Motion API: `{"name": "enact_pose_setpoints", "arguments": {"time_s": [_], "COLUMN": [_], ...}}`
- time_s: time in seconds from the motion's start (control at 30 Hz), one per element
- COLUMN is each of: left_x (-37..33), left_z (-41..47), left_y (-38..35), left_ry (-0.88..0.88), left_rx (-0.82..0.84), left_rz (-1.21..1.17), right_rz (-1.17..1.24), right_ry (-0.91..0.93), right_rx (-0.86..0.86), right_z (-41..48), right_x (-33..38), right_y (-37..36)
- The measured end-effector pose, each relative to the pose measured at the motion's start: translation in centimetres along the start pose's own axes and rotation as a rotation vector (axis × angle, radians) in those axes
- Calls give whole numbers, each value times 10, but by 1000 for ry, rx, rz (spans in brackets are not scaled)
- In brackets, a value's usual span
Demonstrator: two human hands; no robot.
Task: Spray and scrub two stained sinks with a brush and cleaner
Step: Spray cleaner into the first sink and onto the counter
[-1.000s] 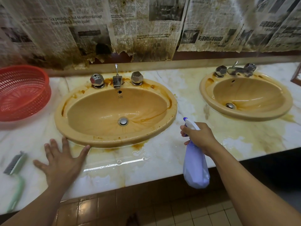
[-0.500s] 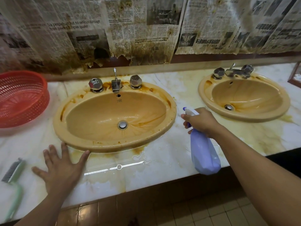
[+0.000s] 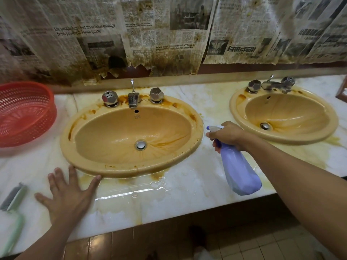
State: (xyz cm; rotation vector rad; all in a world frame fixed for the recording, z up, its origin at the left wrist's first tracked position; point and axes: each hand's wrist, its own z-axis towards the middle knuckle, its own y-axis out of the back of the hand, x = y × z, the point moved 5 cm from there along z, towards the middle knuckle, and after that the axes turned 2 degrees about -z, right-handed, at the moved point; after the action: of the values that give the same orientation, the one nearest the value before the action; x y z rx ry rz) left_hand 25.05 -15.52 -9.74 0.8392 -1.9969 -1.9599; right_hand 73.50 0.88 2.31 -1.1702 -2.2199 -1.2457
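- Head view, taking the left sink [image 3: 105, 136] as my marker: my right hand [image 3: 228, 136] is just off its right rim, fingers curled round the neck and trigger of the spray bottle [image 3: 240, 171]. The nozzle points left, toward the basin.
- The bottle hangs tilted, its body slanting down and away from the sink over the counter [image 3: 187, 184]. I cannot tell how full it is.
- My left hand [image 3: 69, 196] lies flat on the counter in front of the sink's left half, fingers spread and holding nothing. The thumb tip and one fingertip reach the front rim.
- The brush [image 3: 14, 197] lies well to the left of the sink, near the counter's front edge and apart from both hands.
- The right sink [image 3: 285, 113] sits beyond my right hand, farther right. Both basins show brown streaks, and rust-coloured marks ring the left sink's taps [image 3: 133, 99].
- A puddle [image 3: 131, 192] shines on the counter in front of the sink.
- Risk: the nozzle sits low and level with the rim, so I judge a squeeze from here could hit the rim's outer edge or skim across onto the counter.
- Risk: mist carrying across the basin could land on my left hand, since it rests against the rim.
- Risk: the wet marble could let my bracing palm slide if I lean on it.
- Risk: a careless reach could nudge the brush off the edge.
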Motion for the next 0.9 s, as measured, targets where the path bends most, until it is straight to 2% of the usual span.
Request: {"name": "enact_pose_setpoints", "arguments": {"time_s": [0.17,0.23,0.5,0.67,0.9], "left_x": [-1,-1,0,-3,-2], "left_z": [0,0,0,-1,-1], "left_y": [1,0,-1,1,2], "left_ry": [12,16,16,13,12], "left_rx": [-1,-3,-23,-16,-11], "left_rz": [4,1,-5,-5,-5], "right_rz": [-2,5,-10,47,100], "right_ry": [6,15,24,55,91], "right_rx": [211,228,140,40,0], "right_z": [0,-1,2,17,53], "right_x": [-7,-11,-29,-21,15], "right_y": [-26,-37,-55,-29,12]}}
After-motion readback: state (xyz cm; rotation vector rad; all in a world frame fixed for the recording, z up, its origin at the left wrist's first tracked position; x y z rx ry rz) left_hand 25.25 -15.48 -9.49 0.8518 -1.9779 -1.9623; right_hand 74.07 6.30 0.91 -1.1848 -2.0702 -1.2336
